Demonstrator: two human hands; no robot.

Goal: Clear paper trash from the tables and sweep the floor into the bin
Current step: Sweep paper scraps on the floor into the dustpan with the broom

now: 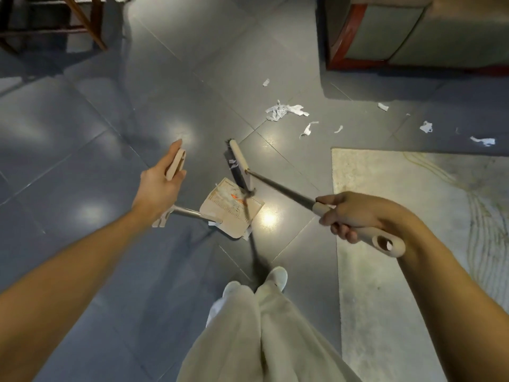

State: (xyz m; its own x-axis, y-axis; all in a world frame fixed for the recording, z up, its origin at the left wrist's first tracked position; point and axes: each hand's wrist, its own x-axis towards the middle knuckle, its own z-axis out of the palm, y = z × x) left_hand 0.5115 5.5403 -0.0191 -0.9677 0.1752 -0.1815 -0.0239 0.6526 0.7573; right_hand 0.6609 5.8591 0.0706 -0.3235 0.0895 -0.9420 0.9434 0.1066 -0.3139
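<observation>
My left hand [158,186] holds the beige top grip [176,164] of a long-handled dustpan. The dustpan tray [234,213] sits on the grey tiled floor below it, with printed paper and scraps inside. My right hand [355,213] grips the beige handle [385,241] of a broom. Its metal shaft [281,190] runs left to the broom head [239,166], which stands just beyond the tray with a scrap caught in its bristles. Torn white paper bits [283,110] lie scattered on the floor to the right beyond the broom, with more near the rug [483,141].
A pale rug [413,216] covers the floor at right. An armchair with a red wooden base [352,31] stands at top right, wooden chair legs [91,26] at top left. My legs and white shoes [275,277] are at the bottom centre.
</observation>
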